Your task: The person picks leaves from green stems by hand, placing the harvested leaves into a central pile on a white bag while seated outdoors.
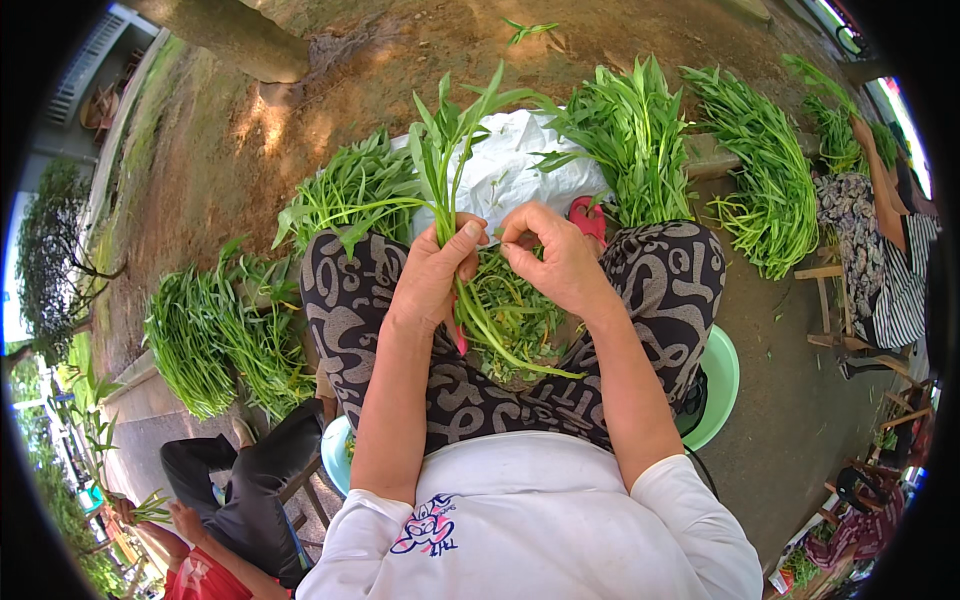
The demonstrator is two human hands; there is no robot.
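Left hand [432, 268] grips stalks [440, 170] upright over basin [722, 385]; right hand [558, 262] pinches a stem beside them, so trimmings drop in.

In the middle of the frame the left hand [432, 272] is gripping a few long green stems [450, 150], leaves sticking up toward the top, cut ends curving down over the lap. The right hand [556, 258] is pinching at the same stems just beside it, fingertips nearly touching the left thumb. Trimmings [515, 320] are sitting between the knees. A white plastic sheet [520, 165] is lying just above the hands. Heaps of the same greens [215, 335] are lying at left, upper center and upper right on the dirt ground [330, 90]. A green basin [722, 375] is peeking out at right, under the knee.
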